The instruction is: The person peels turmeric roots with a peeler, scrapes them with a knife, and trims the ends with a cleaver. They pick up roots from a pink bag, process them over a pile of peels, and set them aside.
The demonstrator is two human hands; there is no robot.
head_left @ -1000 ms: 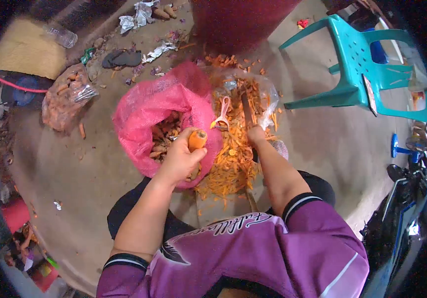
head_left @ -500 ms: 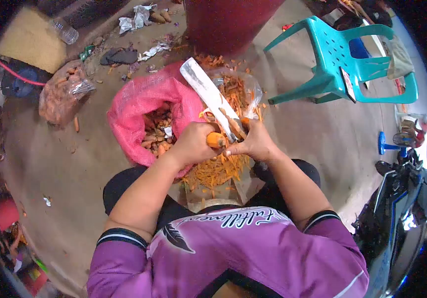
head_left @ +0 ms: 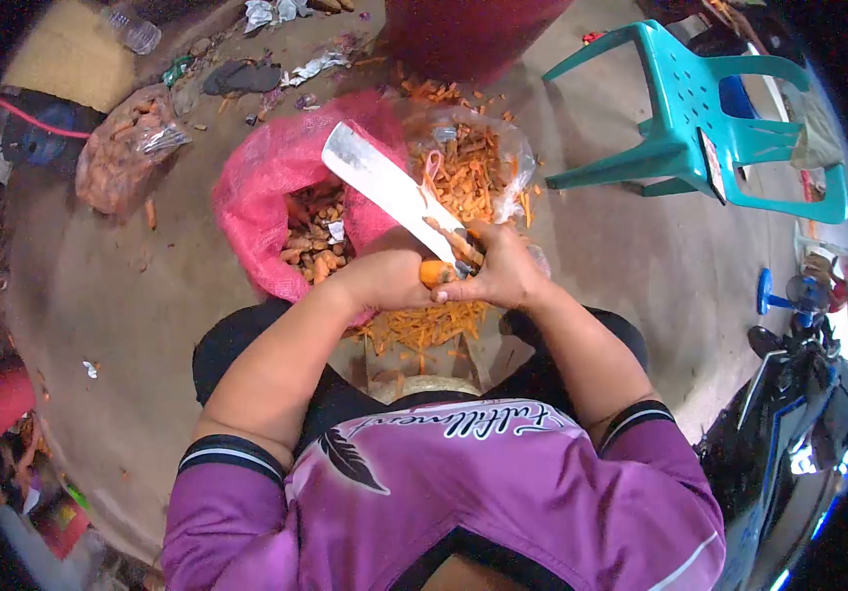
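A wide-bladed knife [head_left: 374,175] points up and to the left, its narrow lower end at the fingers of my right hand [head_left: 510,268]. That hand is closed round the knife's lower end, and a brown-skinned root piece [head_left: 455,238] lies along the blade there. My left hand [head_left: 389,280] is closed round an orange root [head_left: 435,274], whose rounded end shows beside my right thumb. Both hands meet just above a heap of orange strips [head_left: 424,327]. Beyond them, a clear plastic bag [head_left: 512,148] holds more orange pieces.
An open pink sack [head_left: 256,212] of brown roots stands left of the hands. Farther left sits a plastic bag of roots [head_left: 128,158]. A red container [head_left: 473,34] is ahead, a green plastic chair [head_left: 675,118] at the right, and a motorcycle [head_left: 788,414] at the lower right.
My hands have drawn closer together round the root and knife. The knife tip has swung left and lies lower. The view has shifted slightly.
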